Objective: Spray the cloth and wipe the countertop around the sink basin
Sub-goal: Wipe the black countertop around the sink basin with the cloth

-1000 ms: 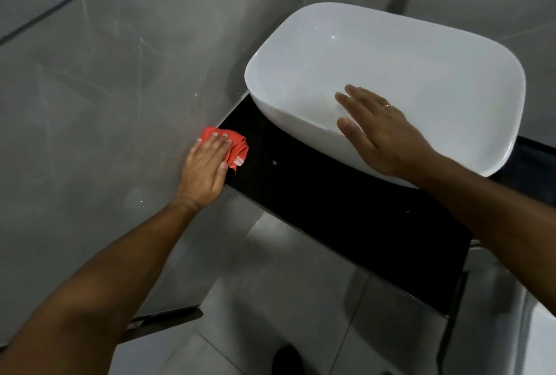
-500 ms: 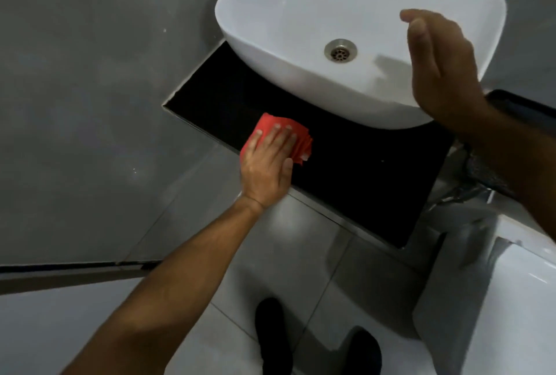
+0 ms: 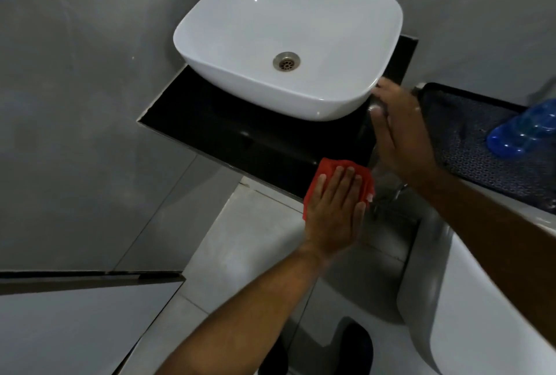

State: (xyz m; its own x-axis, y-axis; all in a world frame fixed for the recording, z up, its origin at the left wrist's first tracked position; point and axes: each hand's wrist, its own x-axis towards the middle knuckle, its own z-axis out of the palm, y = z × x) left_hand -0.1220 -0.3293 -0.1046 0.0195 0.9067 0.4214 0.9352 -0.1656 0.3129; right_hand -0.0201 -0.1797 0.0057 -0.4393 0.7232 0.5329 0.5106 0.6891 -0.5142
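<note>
In the head view, the left hand [image 3: 332, 209] presses flat, fingers spread, on a red cloth [image 3: 328, 171] at the front right corner of the black countertop [image 3: 210, 122], while the right hand [image 3: 400, 131], open and holding nothing, hovers beside the white sink basin [image 3: 240, 28].

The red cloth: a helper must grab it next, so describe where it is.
Find the white sink basin on the black countertop. At the counter's near right corner, the left hand presses flat on the red cloth. It is the only red thing there.
</note>
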